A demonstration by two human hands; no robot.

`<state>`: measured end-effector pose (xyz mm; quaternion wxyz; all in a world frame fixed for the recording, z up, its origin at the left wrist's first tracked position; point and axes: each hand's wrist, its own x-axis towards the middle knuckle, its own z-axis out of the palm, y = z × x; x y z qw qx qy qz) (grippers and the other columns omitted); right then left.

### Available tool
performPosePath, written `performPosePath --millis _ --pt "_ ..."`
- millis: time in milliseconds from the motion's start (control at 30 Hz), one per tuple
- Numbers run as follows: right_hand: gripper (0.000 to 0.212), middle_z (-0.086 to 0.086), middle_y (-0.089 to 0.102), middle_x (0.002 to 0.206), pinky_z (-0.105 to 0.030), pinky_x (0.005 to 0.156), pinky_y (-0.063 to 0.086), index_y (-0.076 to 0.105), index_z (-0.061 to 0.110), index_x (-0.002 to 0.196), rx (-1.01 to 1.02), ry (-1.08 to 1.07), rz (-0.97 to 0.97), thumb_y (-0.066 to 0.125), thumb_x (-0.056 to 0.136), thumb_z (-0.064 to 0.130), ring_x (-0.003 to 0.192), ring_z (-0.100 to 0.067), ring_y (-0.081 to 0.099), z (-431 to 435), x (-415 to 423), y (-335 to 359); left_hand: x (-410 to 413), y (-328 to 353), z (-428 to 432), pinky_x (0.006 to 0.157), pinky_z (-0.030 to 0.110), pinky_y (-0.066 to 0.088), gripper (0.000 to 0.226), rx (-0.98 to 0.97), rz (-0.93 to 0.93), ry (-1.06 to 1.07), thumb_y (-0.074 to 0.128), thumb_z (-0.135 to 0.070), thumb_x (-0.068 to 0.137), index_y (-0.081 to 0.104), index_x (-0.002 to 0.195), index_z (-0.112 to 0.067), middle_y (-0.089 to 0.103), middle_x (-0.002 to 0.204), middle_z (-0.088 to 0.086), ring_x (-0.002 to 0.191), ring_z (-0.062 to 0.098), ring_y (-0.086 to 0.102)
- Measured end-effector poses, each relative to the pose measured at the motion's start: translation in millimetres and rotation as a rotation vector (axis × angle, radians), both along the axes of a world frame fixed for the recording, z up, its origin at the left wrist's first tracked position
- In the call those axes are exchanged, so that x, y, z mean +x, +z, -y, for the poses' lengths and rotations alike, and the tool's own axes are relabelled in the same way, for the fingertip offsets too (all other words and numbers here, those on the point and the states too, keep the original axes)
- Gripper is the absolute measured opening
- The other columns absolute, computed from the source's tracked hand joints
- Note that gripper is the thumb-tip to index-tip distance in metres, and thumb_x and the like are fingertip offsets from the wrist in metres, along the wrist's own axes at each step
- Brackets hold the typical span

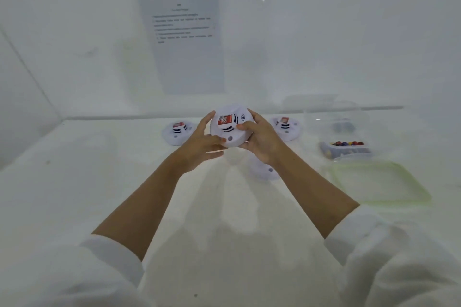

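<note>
Holding the smoke detector [230,129] mid-frame, I am pinching its edges with left grip [199,143] and right grip [262,142]. It is hovering above the tabletop [99,182].

text: none legible | detector [230,132] label: blurred | wall sheet [185,52]: blurred

Print on the wall sheet [184,45] is blurred; a detector [265,174] lies half-hidden.

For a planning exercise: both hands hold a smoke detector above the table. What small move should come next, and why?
Probably twist the smoke detector open: the left hand and right hand grip its opposite edges, lifted clear of the table, well placed for a counter-turn.
</note>
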<state>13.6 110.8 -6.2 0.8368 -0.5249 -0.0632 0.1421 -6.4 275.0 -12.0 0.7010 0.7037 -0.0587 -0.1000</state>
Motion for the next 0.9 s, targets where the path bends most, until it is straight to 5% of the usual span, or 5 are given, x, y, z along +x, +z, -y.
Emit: performPosePath --millis 100,300,533,733,900 --pt "0.057 -0.007 0.051 0.131 -0.038 0.079 0.052 0.038 0.02 0.135 -0.041 -0.044 -0.023 0.054 0.085 -0.003 0.116 -0.03 0.052 -30 -8 -10 -5 -14 -32 0.085 0.035 0.053 0.077 -0.073 -0.019 0.039 0.057 0.007 0.084 0.026 0.138 -0.039 0.056 0.115 -0.004 0.1 0.023 0.062" --pt "0.083 -0.004 0.042 0.141 -0.03 0.073 0.055 0.026 0.029 0.142 -0.319 0.01 0.076 0.067 0.077 -0.001 0.119 -0.025 0.052 -67 -19 -43 -12 -38 -69 0.081 0.032 0.057 0.078 -0.023 -0.026 0.036 0.062 0.003 0.083 0.029 0.137 -0.044 0.05 0.133 0.009 0.106 0.023 0.061" --pt "0.087 -0.006 0.037 0.146 -0.018 0.073 0.055 0.023 0.021 0.145 -0.368 -0.115 0.186 0.069 0.075 -0.004 0.13 -0.024 0.043 -85 -26 -67 -18 -52 -78 0.081 0.033 0.055 0.075 0.049 0.017 0.06 0.061 0.002 0.084 0.028 0.14 -0.036 0.052 0.128 0.015 0.103 0.023 0.059" --pt "0.073 -0.01 0.038 0.143 -0.036 0.099 0.042 0.026 0.012 0.141 -0.46 -0.163 0.294 0.061 0.08 -0.009 0.12 -0.015 0.041 -91 -32 -65 -18 -62 -82 0.066 0.022 0.056 0.074 0.086 0.068 0.086 0.06 0.0 0.085 0.025 0.142 -0.033 0.059 0.112 0.012 0.078 0.019 0.061" --pt "0.074 -0.011 0.033 0.148 -0.046 0.107 0.036 0.022 0.011 0.143 -0.517 -0.169 0.282 0.061 0.083 -0.005 0.13 -0.023 0.038 -91 -31 -68 -16 -64 -84 0.066 0.02 0.057 0.075 0.117 0.091 0.079 0.061 -0.002 0.086 0.024 0.144 -0.032 0.059 0.11 0.005 0.078 0.017 0.062"
